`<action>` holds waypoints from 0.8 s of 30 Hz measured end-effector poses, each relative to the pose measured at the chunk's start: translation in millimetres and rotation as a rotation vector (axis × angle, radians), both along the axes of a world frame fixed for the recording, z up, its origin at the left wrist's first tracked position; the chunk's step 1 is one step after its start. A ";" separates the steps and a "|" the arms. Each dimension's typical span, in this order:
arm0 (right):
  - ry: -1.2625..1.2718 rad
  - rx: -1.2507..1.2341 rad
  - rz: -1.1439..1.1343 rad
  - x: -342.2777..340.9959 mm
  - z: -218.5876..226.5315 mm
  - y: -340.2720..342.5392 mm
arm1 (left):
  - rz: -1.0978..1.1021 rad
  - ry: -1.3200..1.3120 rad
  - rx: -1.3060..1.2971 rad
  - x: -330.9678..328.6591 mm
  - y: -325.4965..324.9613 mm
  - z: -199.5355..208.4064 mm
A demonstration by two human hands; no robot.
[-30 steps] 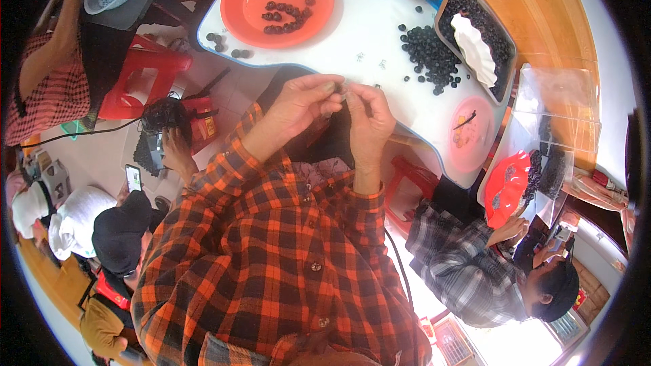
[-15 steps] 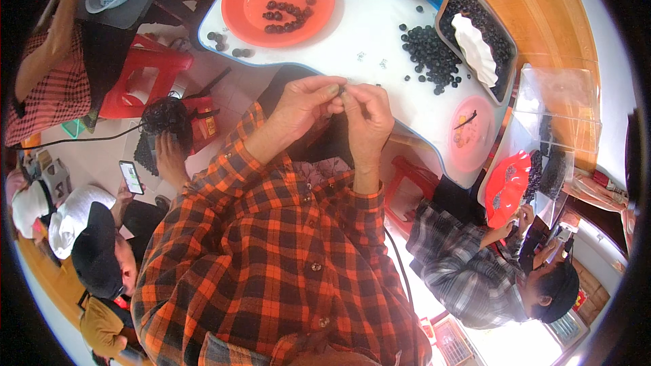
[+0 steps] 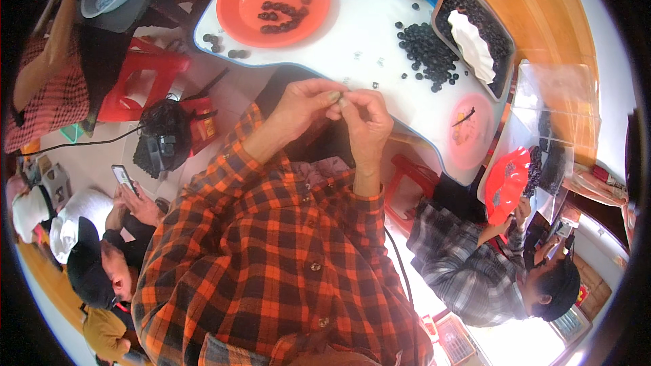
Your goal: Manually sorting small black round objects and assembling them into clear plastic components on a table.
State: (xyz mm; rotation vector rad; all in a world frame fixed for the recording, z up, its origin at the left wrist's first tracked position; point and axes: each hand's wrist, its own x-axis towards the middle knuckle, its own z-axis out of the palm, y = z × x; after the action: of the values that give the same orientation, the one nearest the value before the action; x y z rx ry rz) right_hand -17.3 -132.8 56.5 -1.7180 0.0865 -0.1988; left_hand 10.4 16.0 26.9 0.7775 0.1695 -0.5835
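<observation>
Near the table's front edge my left hand point(image 3: 298, 110) and my right hand point(image 3: 367, 120) meet with their fingertips pinched together. Whatever lies between the fingers is too small or too covered to make out. Just beyond the right fingers, a tiny dark piece point(image 3: 375, 85) rests on the white table point(image 3: 339, 37). An orange basin point(image 3: 234, 0) at the far left of the table holds several dark, round bead-like pieces point(image 3: 285, 17). To the right lies a loose pile of black round pieces point(image 3: 430, 55).
A dark tray point(image 3: 502, 89) of black pieces, with a white wavy-edged dish point(image 3: 470, 42), stands right of the pile. Nearer is a pink plate point(image 3: 468, 112). At right, a person holds a red scalloped dish point(image 3: 507, 183); at left, another holds a phone point(image 3: 123, 179).
My hands stay pinched together in nearly the same place. At left, the other person's hand has left the black object and joined the hand at the phone, which has shifted slightly.
</observation>
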 end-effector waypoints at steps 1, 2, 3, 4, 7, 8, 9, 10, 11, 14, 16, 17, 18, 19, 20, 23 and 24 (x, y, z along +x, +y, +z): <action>-0.001 -0.001 -0.001 -0.6 0.1 -1.5 | -0.001 -0.001 -0.001 -0.2 0.0 -0.3; -0.006 -0.018 -0.003 -1.2 0.3 -3.1 | -0.020 0.022 -0.053 -0.5 -0.2 -0.9; -0.010 -0.034 -0.006 -1.3 0.2 -4.8 | -0.040 0.045 -0.105 -0.6 -0.5 -1.5; -0.011 -0.037 -0.007 -1.0 0.5 -6.9 | -0.041 0.044 -0.108 -0.6 -0.6 -1.9; -0.017 -0.228 -0.148 1.5 -0.4 -17.1 | -0.053 0.083 -0.129 0.1 -1.1 -2.0; -0.035 -0.371 -0.215 3.8 -2.3 -21.3 | -0.042 0.088 -0.117 0.6 -1.2 -1.1; -0.054 -0.515 -0.280 5.7 -4.6 -24.0 | -0.029 0.093 -0.106 1.1 -1.2 -0.8; -0.007 -0.488 -0.298 6.5 -6.2 -25.5 | -0.032 0.092 -0.106 1.2 -1.4 -1.7; -0.007 -0.489 -0.300 8.0 -7.3 -26.7 | -0.036 0.083 -0.119 1.1 -1.3 -3.4; -0.100 -0.625 -0.310 13.7 -10.5 -28.2 | -0.042 0.072 -0.125 0.9 -1.9 -5.3; -0.123 -0.799 -0.275 17.6 -13.7 -29.1 | -0.044 0.071 -0.117 0.9 -2.1 -5.8; -0.122 -0.798 -0.276 19.2 -13.9 -29.6 | -0.042 0.067 -0.121 1.0 -2.1 -5.9; -0.114 -0.878 -0.243 20.7 -13.4 -30.3 | -0.040 0.063 -0.125 1.2 -2.2 -5.9; -0.107 -0.957 -0.207 21.8 -13.2 -30.3 | -0.040 0.063 -0.124 0.9 -2.1 -5.7; -0.106 -0.956 -0.207 22.3 -13.2 -30.1 | -0.034 0.069 -0.137 0.6 -2.3 -5.5; -0.087 -0.967 -0.198 23.6 -12.8 -29.5 | -0.028 0.075 -0.146 0.8 -3.1 -5.2; -0.098 -0.971 -0.200 24.4 -11.9 -29.3 | -0.027 0.075 -0.144 1.0 -3.2 -5.4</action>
State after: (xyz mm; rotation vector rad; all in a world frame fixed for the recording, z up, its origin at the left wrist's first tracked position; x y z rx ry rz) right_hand 7.1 -162.1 44.6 -2.6616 0.0966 -0.5340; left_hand 11.5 12.9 21.5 0.6199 0.1844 -0.6436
